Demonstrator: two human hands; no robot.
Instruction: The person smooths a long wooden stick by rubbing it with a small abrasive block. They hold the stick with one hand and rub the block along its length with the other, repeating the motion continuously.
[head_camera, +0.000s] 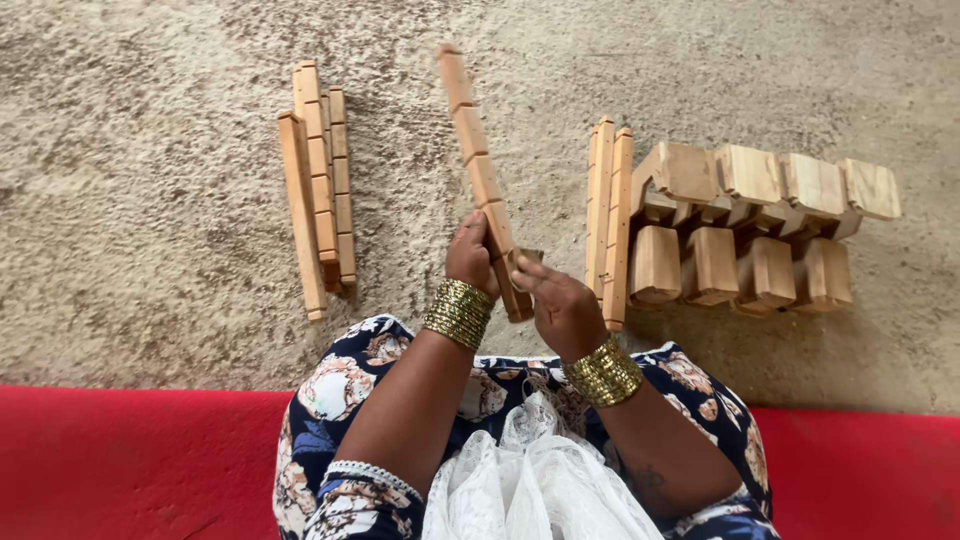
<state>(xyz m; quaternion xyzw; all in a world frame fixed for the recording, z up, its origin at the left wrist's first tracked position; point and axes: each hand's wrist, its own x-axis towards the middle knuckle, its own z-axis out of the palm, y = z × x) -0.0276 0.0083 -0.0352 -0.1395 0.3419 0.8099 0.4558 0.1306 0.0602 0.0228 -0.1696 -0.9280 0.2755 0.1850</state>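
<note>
The left hand (470, 255) gripped the near end of a long notched wooden stick (483, 180), whose length ran away from the person over the floor (150, 200). The right hand (560, 305) pinched a small wooden piece (525, 258) against that same end.

Pale tan wooden blocks (760, 235); gold bangles (458, 312); navy floral dress (330, 400); red mat (130, 460); perhaps white lace (535, 480).
</note>
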